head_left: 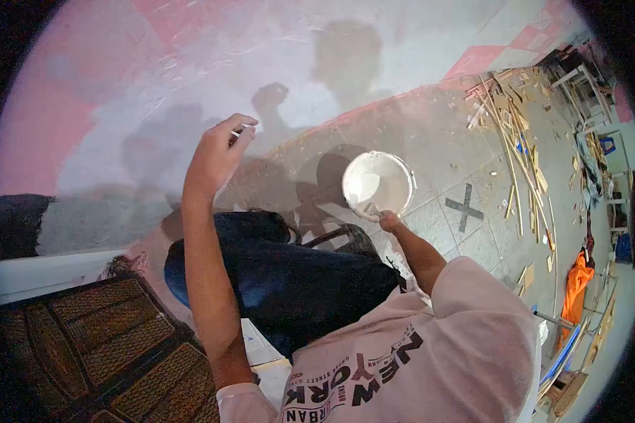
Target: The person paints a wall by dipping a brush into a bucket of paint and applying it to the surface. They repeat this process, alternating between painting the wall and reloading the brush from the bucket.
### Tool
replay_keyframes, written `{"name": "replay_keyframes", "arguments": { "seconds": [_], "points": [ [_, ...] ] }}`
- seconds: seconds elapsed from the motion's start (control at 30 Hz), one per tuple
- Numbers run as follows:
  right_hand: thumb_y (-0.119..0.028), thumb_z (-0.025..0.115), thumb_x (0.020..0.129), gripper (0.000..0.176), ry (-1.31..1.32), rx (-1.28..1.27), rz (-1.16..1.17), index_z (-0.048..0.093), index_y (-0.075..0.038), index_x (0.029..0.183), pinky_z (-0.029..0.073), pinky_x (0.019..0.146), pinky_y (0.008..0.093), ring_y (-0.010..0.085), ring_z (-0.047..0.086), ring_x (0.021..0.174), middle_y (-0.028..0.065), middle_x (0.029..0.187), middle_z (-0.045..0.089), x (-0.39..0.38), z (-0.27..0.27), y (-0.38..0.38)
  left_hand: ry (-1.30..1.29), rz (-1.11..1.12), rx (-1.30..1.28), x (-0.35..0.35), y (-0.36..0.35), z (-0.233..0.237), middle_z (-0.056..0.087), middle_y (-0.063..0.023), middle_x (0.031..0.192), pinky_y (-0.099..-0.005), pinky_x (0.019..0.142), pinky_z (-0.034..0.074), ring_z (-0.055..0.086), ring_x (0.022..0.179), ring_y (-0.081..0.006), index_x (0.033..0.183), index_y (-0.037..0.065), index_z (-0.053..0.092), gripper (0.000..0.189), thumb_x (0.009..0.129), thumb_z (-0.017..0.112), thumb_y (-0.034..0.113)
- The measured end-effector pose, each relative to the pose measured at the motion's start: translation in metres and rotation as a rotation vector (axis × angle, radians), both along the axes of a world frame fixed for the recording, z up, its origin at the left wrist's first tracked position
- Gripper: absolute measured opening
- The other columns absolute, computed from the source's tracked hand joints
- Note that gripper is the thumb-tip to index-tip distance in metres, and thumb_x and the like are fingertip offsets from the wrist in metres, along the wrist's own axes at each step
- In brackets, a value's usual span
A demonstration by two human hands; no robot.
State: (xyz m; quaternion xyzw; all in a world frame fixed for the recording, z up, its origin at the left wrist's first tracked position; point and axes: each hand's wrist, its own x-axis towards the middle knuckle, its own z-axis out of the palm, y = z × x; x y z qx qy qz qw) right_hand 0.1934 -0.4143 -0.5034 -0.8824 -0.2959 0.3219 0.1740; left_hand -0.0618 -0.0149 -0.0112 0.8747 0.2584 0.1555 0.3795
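Note:
My right hand [390, 221] is closed round the handle of a paintbrush [371, 209], whose head is at the near rim of a white bucket [407, 175]. Pale, whitish paint [364, 187] shows inside the bucket, which stands upright on the floor. My left hand [219, 154] is raised in front of the wall, its fingers curled together round a small white stick-like thing [245, 127]. The wall [226, 77] is partly pink and partly covered in white, with shadows of my head and hand on it.
Wood strips and scraps [518, 141] lie scattered over the tiled floor to the right, past a dark tape cross [463, 207]. An orange cloth [577, 285] lies farther right. A dark woven-panel piece [99, 338] stands at lower left, beside a white ledge [56, 275].

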Motion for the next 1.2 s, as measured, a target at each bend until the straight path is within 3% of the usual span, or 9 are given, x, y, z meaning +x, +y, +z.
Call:
{"name": "replay_keyframes", "arguments": {
  "seconds": [0.13,0.2,0.27,0.37,0.47,0.8,1.0,1.1,1.2],
  "points": [
    [-0.022,0.061,0.087,0.027,-0.227,0.082,0.179,0.072,0.001,0.098,0.054,0.083,0.0549,0.0462,0.068,0.09,0.0279,0.093,0.071,0.009,-0.012,-0.005,-0.026,0.02,0.088,-0.004,0.0,-0.004,0.073,-0.0179,0.102,-0.0404,0.082,0.055,0.071,0.087,-0.0294,0.118,0.005,0.069,0.027,0.1,0.062,0.024],
    [-0.026,0.065,0.087,0.027,-0.335,0.172,0.379,0.07,-0.001,0.093,0.055,0.061,0.0493,0.0366,0.068,0.066,0.0235,0.078,0.07,0.014,-0.025,-0.009,-0.018,0.051,0.018,-0.003,0.001,-0.003,0.074,-0.0186,0.105,-0.0426,0.083,0.055,0.072,0.09,-0.031,0.117,0.005,0.07,0.029,0.099,0.063,0.027],
    [-0.026,0.058,0.095,0.028,-0.203,0.144,0.265,0.07,0.0,0.096,0.053,0.054,0.0447,0.0291,0.067,0.059,0.0191,0.076,0.071,0.006,-0.017,-0.009,-0.079,-0.007,0.051,-0.005,0.008,-0.009,0.074,-0.0196,0.106,-0.0432,0.083,0.055,0.071,0.09,-0.0335,0.116,0.005,0.071,0.031,0.099,0.062,0.03],
    [-0.021,0.05,0.103,0.031,0.183,0.64,-0.255,0.069,0.004,0.103,0.054,0.05,0.0338,0.0233,0.071,0.059,0.0165,0.077,0.074,-0.025,0.03,0.002,-0.014,0.023,0.086,-0.008,0.005,0.003,0.074,-0.0179,0.103,-0.0409,0.083,0.056,0.072,0.091,-0.0295,0.116,0.003,0.07,0.03,0.1,0.063,0.027],
    [-0.024,0.053,0.103,0.034,0.266,0.607,-0.572,0.07,0.005,0.108,0.055,0.053,0.0321,0.0231,0.073,0.066,0.0163,0.08,0.075,-0.031,0.065,0.021,0.002,0.03,0.099,-0.016,0.003,0.004,0.075,-0.0183,0.105,-0.0416,0.083,0.056,0.073,0.091,-0.0309,0.117,0.003,0.07,0.03,0.099,0.062,0.026],
    [-0.023,0.064,0.101,0.026,-0.163,0.588,-0.927,0.067,0.003,0.097,0.052,0.064,0.0377,0.0189,0.066,0.067,0.0091,0.079,0.071,0.0,0.065,0.02,-0.028,0.04,0.127,-0.044,-0.004,-0.006,0.076,-0.0157,0.106,-0.0406,0.085,0.057,0.073,0.092,-0.0291,0.12,0.004,0.069,0.03,0.1,0.061,0.025],
    [-0.035,0.066,0.098,0.039,-0.245,0.82,-0.734,0.069,0.004,0.101,0.053,0.074,0.0436,0.0361,0.069,0.077,0.0196,0.084,0.072,-0.01,0.102,0.016,-0.058,0.038,0.066,-0.048,0.009,-0.024,0.076,-0.0155,0.102,-0.0401,0.08,0.057,0.073,0.086,-0.0259,0.119,0.004,0.07,0.031,0.101,0.061,0.027],
    [-0.028,0.07,0.095,0.031,-0.257,0.643,-0.555,0.074,0.0,0.107,0.054,0.078,0.0407,0.0286,0.072,0.085,0.0187,0.092,0.075,-0.012,0.126,0.014,-0.022,0.035,0.042,-0.054,0.008,-0.032,0.075,-0.0188,0.103,-0.0415,0.082,0.056,0.073,0.09,-0.0311,0.116,0.005,0.071,0.032,0.099,0.063,0.031],
    [-0.026,0.071,0.09,0.025,-0.429,0.511,-0.245,0.078,-0.006,0.104,0.055,0.079,0.0443,0.0352,0.071,0.087,0.0212,0.092,0.072,-0.025,0.162,0.018,0.134,0.024,0.076,-0.059,-0.008,-0.016,0.075,-0.021,0.103,-0.042,0.084,0.056,0.072,0.092,-0.0342,0.113,0.004,0.071,0.036,0.097,0.065,0.035]
  ]
}}
